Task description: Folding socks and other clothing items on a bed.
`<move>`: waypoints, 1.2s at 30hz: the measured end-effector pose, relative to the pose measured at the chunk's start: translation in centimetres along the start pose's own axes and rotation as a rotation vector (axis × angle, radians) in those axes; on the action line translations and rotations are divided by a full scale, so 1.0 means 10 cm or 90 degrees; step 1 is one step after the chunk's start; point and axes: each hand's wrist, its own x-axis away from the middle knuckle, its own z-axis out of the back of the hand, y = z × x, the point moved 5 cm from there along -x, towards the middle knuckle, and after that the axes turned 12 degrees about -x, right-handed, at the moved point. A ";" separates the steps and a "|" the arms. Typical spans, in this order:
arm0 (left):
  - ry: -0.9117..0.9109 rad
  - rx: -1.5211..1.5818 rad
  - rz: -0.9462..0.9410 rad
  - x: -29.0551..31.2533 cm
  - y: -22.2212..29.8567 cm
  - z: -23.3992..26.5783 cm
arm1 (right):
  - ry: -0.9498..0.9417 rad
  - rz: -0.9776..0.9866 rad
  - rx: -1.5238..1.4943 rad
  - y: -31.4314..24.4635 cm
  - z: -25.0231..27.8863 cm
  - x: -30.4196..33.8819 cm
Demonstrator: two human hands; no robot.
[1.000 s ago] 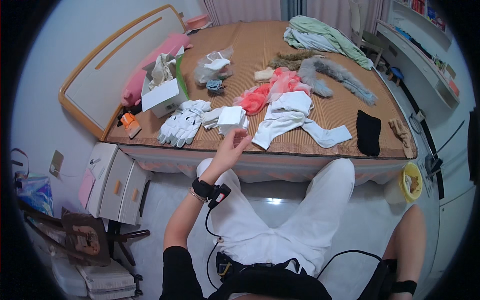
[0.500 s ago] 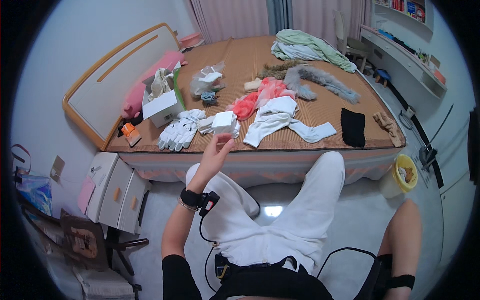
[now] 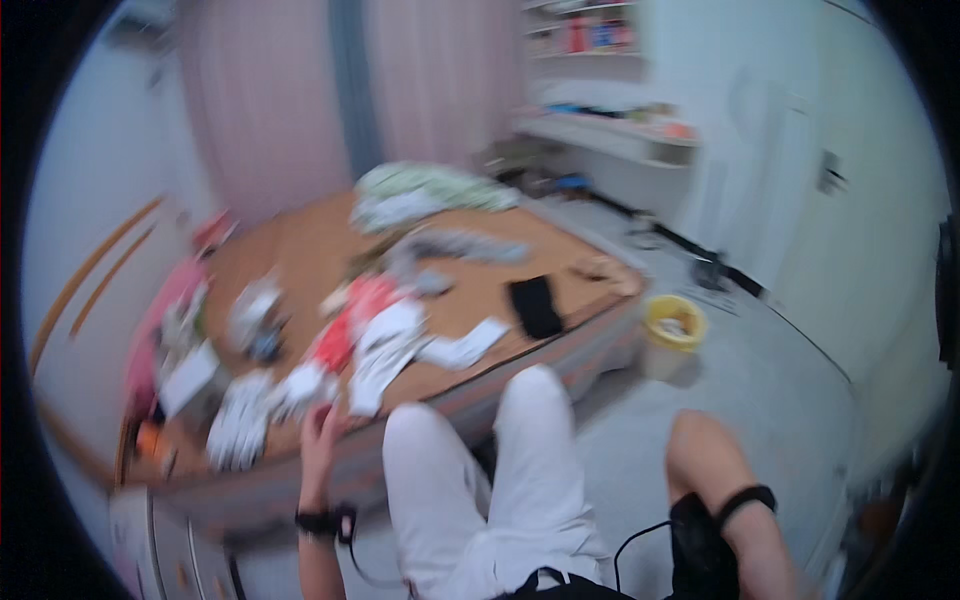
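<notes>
My left hand [image 3: 320, 436] is raised at the near edge of the bed, its blurred fingers apart and holding nothing that I can see. Just beyond its fingertips, in the picture, are small white things [image 3: 306, 384] and a pair of white gloves [image 3: 240, 420]. To their right lies a white garment [image 3: 388, 345] against a coral-red scarf [image 3: 345, 322]. My right arm [image 3: 703, 455] is bent at the elbow, with a black band on it. Only part of my right hand [image 3: 768, 574] shows at the lower edge; its fingers are hidden.
A white box [image 3: 197, 385] and a clear plastic bag [image 3: 256, 308] are on the bed [image 3: 290, 230]. Also there are a black cloth [image 3: 535, 306], grey fluffy material [image 3: 450, 245] and a green quilt [image 3: 425, 188]. A yellow-lined bin [image 3: 668, 345] stands right of the bed.
The view has swung right and blurred, showing the door. My left hand remains raised with fingers apart. More of my right arm past the band shows. The bed's things appear unmoved.
</notes>
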 end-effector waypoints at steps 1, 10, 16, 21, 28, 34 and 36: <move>0.024 -0.002 -0.011 -0.03 -0.22 0.13 | -0.013 0.012 -0.008 -0.02 -0.03 -0.03; -0.085 -0.089 -0.010 -0.80 -0.99 -0.91 | 0.146 -0.732 0.148 0.25 0.12 1.07; -0.050 -0.155 0.016 -1.00 -1.10 -0.80 | 0.496 -1.174 0.416 -0.03 0.50 3.27; -0.270 -0.329 0.096 -1.25 -2.02 -0.69 | 0.588 -1.337 0.347 -0.22 0.43 4.23; -0.287 -0.296 0.415 -1.23 -2.22 -0.63 | -0.140 -1.133 0.453 -0.19 0.12 4.91; -0.340 -0.291 0.470 -1.83 -1.95 -1.35 | 0.120 -1.279 0.396 -0.47 0.40 5.33; -0.347 -0.290 0.471 -2.02 -1.63 -1.53 | 0.160 -1.383 0.342 -0.47 0.56 5.39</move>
